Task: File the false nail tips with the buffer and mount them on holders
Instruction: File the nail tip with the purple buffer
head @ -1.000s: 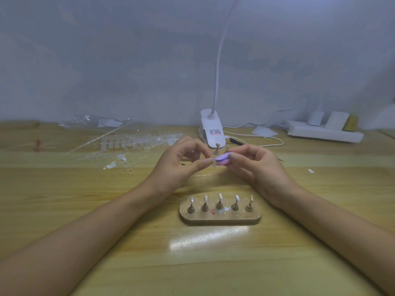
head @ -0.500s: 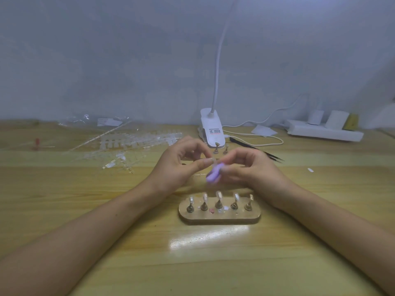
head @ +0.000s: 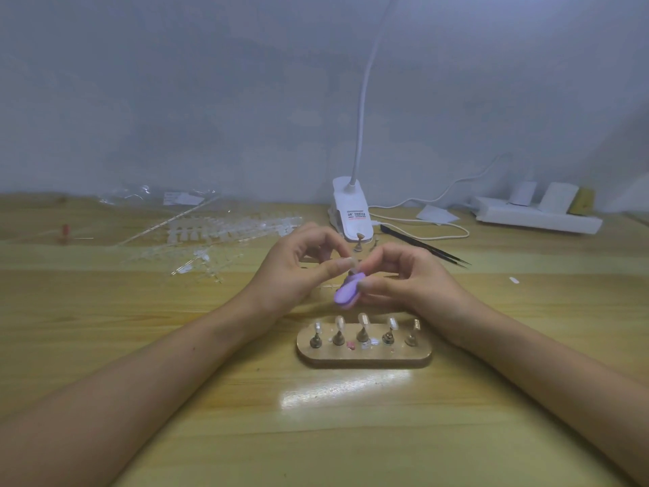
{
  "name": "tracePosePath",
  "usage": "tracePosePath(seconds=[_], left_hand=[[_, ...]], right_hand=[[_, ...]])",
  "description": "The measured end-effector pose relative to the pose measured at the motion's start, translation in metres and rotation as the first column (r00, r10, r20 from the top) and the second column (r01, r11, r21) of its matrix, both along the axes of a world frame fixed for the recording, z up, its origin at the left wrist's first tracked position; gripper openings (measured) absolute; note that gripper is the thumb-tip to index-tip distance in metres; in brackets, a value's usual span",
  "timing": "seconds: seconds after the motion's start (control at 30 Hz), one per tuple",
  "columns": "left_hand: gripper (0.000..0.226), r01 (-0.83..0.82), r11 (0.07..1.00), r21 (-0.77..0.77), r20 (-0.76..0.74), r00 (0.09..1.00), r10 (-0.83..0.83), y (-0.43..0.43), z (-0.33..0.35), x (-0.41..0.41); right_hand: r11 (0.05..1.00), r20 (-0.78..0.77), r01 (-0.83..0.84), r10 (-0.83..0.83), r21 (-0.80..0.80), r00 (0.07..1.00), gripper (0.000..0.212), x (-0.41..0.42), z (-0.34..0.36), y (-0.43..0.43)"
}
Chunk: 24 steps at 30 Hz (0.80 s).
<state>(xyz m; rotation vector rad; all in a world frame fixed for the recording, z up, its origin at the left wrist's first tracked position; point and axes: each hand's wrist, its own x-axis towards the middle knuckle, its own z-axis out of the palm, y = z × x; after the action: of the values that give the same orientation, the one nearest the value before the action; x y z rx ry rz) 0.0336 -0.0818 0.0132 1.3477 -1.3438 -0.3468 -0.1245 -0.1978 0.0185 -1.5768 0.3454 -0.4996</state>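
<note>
I am holding both hands close together just above a pale wooden table (head: 168, 346), fingertips nearly meeting. My left hand (head: 298, 267) is curling its fingers, and its thumb and forefinger are pinching a tiny pale false nail tip (head: 354, 262), which is almost too small to make out. My right hand (head: 411, 279) is gripping a small lilac oval buffer block (head: 346, 293) between the thumb and curled fingers. The buffer is tilting, its upper end touching the nail tip at my left fingertips and its lower end pointing down toward me.

Just below my hands, on the side nearer my body, an oval wooden stand (head: 365, 360) is lying flat on the table. It is carrying a row of five small brass-coloured holders (head: 362, 333), and pale tips are showing on top of them.

Beyond my hands, a white clip-on lamp base (head: 351, 212) is standing, its slim neck rising out of view. Two loose brass-coloured holders (head: 358, 240) are standing just in front of it. Long black tweezers (head: 425, 246) are lying past my right hand. Past my left hand, clear plastic strips of unused nail tips (head: 224, 233) are lying scattered. Far off beyond my right hand, a white power strip (head: 533, 217) is sitting against the wall.
</note>
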Motion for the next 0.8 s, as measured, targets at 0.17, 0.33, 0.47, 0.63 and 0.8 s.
tracePosePath(seconds=[0.17, 0.33, 0.47, 0.63, 0.8], left_hand=[[0.014, 0.002, 1.000, 0.005, -0.011, 1.000, -0.002, -0.0005, -0.0008, 0.0011], [0.008, 0.012, 1.000, 0.002, -0.032, 0.999, -0.011, -0.0003, 0.0003, -0.0004], [0.009, 0.017, 1.000, 0.004, -0.002, 1.000, -0.017, -0.0002, 0.0001, -0.0006], [0.010, 0.021, 1.000, -0.010, 0.012, 1.000, -0.021, 0.0002, 0.0004, -0.0002], [0.006, 0.047, 0.999, -0.003, -0.003, 0.999, -0.047, 0.0013, 0.0027, -0.0021]], right_hand=[[0.998, 0.011, 0.059, -0.059, 0.023, 0.998, 0.012, -0.0011, 0.0012, -0.0016], [0.993, 0.062, 0.094, -0.099, 0.077, 0.993, 0.019, -0.0003, 0.0020, -0.0008], [1.000, -0.001, -0.014, 0.014, 0.016, 1.000, 0.012, -0.0011, 0.0013, 0.0023], [1.000, -0.016, -0.013, 0.013, 0.011, 1.000, 0.015, 0.0001, 0.0018, 0.0000], [0.991, 0.083, 0.002, -0.013, 0.131, 0.996, 0.020, 0.0004, 0.0017, -0.0051]])
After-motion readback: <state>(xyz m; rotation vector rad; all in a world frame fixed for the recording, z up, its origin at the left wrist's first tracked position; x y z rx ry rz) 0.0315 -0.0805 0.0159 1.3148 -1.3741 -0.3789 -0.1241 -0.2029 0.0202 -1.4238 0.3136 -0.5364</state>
